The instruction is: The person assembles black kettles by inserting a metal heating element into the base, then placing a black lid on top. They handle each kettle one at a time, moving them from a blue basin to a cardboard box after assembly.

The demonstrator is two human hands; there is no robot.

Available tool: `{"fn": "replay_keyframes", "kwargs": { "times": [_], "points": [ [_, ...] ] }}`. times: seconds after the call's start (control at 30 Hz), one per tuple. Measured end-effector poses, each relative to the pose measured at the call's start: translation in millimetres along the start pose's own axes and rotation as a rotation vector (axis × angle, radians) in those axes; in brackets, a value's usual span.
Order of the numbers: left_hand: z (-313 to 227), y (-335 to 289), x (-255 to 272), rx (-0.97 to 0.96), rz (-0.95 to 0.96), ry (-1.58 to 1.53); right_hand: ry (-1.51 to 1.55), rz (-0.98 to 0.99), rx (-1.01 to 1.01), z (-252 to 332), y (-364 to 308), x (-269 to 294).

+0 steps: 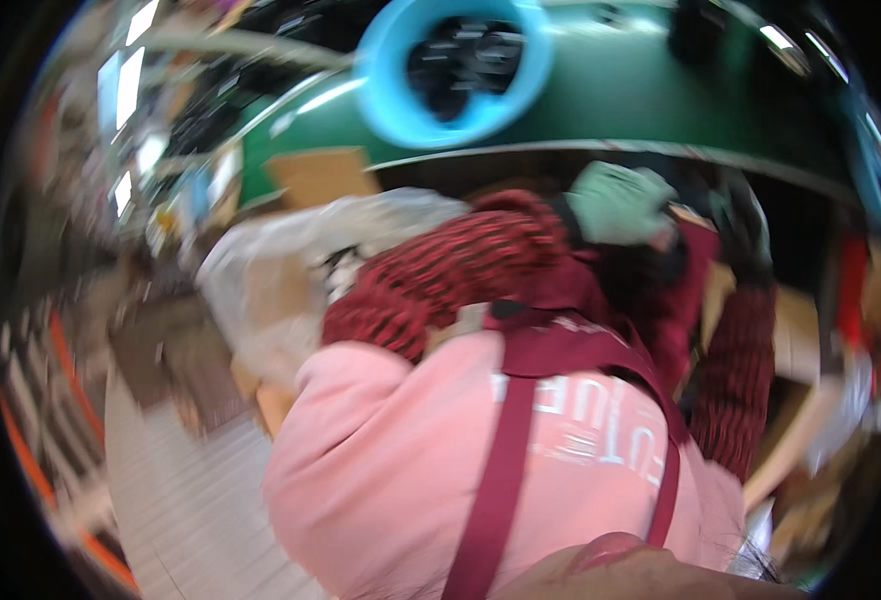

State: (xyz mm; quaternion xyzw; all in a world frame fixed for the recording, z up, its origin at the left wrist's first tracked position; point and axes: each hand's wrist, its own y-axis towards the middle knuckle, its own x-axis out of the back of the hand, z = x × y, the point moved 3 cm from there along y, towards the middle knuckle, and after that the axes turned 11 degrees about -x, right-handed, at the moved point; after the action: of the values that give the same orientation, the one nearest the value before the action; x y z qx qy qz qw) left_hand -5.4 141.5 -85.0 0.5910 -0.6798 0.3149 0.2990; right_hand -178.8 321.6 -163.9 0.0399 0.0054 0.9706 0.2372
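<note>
Gloved hands at a dark red cloth

Left hand (616, 205), in a pale green glove, rests on the cloth (661, 290); right hand (746, 230), dark-gloved, lies at its far edge. Blur hides whether the fingers grip. A green surface (601, 100) with a blue ring (391, 90) arcs beyond.

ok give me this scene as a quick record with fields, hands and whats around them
view: blurred, looking down the person's own front
clothing: pink top, maroon apron straps, striped sleeves
left hand: raised, pale green, glove or cloth unclear; grip unclear
right hand: raised, dark glove; grip unclear
around: white plastic bag, cardboard, green table, light blue tub
</note>
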Motion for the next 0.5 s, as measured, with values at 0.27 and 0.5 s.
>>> {"fn": "replay_keyframes", "kwargs": {
  "times": [0.27,0.5],
  "points": [
    [78.0,35.1,-59.0,0.096,-0.150,-0.290,0.097,0.426,-0.124,108.3,-37.0,-92.2],
    [47.9,75.1,-59.5,-0.305,-0.258,-0.124,0.506,0.147,-0.274,64.5,-59.3,-70.5]
  ]
}}
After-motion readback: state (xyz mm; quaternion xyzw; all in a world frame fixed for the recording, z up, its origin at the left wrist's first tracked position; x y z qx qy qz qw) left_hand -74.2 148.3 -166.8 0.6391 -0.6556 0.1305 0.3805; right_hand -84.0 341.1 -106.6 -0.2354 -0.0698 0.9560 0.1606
